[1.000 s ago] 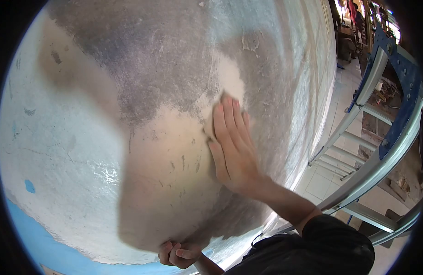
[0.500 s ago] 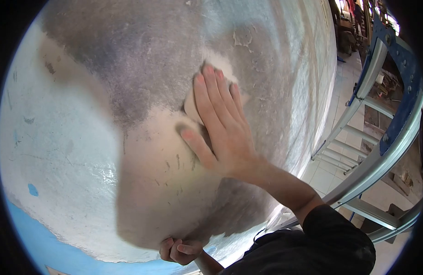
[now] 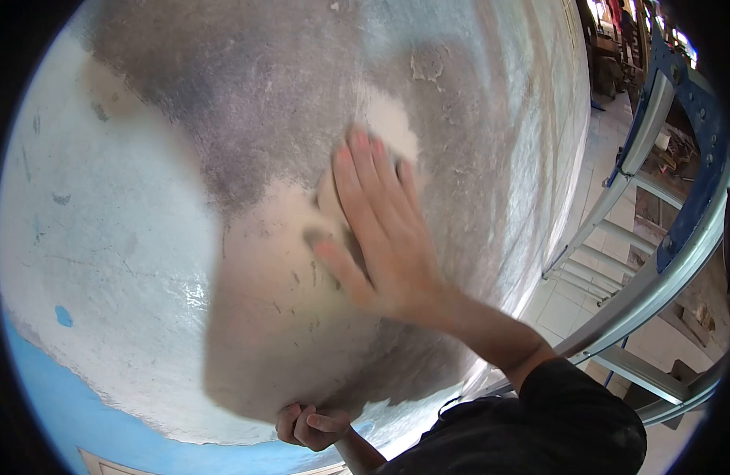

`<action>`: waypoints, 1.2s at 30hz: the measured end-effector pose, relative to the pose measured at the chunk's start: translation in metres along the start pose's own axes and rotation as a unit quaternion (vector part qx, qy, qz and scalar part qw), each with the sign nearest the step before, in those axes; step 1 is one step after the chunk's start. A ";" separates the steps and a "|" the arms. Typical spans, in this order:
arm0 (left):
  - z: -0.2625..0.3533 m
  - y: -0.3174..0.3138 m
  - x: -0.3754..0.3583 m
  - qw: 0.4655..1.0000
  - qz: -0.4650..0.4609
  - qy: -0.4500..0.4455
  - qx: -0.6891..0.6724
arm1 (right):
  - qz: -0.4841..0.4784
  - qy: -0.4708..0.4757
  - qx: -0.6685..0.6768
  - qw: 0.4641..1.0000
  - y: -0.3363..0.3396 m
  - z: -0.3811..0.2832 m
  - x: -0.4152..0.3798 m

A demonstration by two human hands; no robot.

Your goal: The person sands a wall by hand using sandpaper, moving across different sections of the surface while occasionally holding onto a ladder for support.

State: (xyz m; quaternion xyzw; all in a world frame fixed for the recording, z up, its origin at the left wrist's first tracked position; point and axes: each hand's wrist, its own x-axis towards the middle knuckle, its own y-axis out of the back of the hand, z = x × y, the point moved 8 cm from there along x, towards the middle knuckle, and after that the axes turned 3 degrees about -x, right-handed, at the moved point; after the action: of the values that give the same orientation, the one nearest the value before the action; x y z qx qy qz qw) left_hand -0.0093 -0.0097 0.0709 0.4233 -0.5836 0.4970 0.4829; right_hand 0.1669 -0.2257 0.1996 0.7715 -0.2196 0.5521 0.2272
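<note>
Right hand [image 3: 385,229] open, fingers extended flat over a pale sheet [image 3: 327,196] against the wall [image 3: 127,261]. Left hand [image 3: 311,426] curled; grip contents can't be told. Step, judged: smoothing the patch [image 3: 258,261]. Next stroke calls for even pressure.

Blk shirt [image 3: 499,439], short R slv [image 3: 575,396]; R hand [image 3: 385,226] bare.

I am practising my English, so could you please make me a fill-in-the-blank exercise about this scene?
One bare hand is spread over the patchy grey-white wall; the curled bare hand is the person's ____ one.
The silver metal ladder stands at the picture's ____ side.
The short fabric sleeve is ____ in colour.
Missing words: left; right; black.
</note>
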 end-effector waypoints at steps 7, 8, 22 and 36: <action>0.002 -0.002 0.001 1.000 -0.010 -0.003 0.009 | 0.001 0.030 0.004 1.000 0.006 0.001 0.014; 0.003 -0.001 0.002 1.000 -0.015 -0.004 0.016 | 0.018 0.043 -0.009 0.999 0.008 0.000 0.022; 0.000 -0.001 -0.001 1.000 -0.001 -0.006 -0.003 | -0.011 0.000 0.030 0.999 0.004 -0.009 -0.006; -0.001 0.002 0.001 1.000 0.012 0.006 -0.012 | -0.047 -0.012 0.023 0.999 -0.001 -0.016 -0.023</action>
State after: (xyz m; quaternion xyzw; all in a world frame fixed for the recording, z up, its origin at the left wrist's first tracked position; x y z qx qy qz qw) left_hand -0.0115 -0.0083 0.0712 0.4079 -0.5916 0.4984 0.4851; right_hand 0.1488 -0.2133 0.1818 0.7927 -0.1726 0.5363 0.2327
